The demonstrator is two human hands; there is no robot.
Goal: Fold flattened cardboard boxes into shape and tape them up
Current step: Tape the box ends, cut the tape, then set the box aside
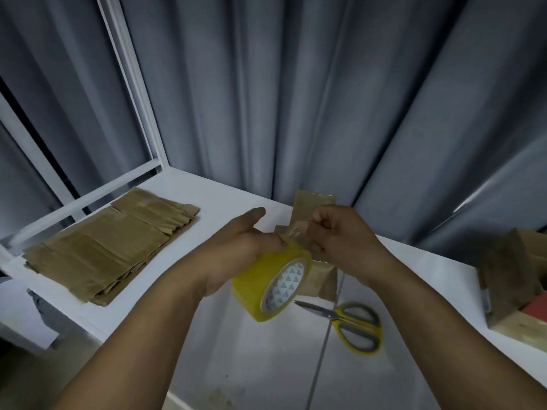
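Observation:
My left hand [239, 247] grips a yellow tape roll [273, 284] held above the white table [231, 196]. My right hand [340, 232] pinches the loose end of the tape just above the roll, fingers curled. Behind and under both hands stands a small folded cardboard box [315, 199], mostly hidden by them. A stack of flattened cardboard boxes [106, 247] lies on the table's left side.
Yellow-handled scissors [352, 322] lie on the table in front of the roll. Folded cardboard boxes [515, 279] sit at the right edge. Grey curtains [296, 99] hang close behind the table, and a white metal frame [133, 84] rises at the back left.

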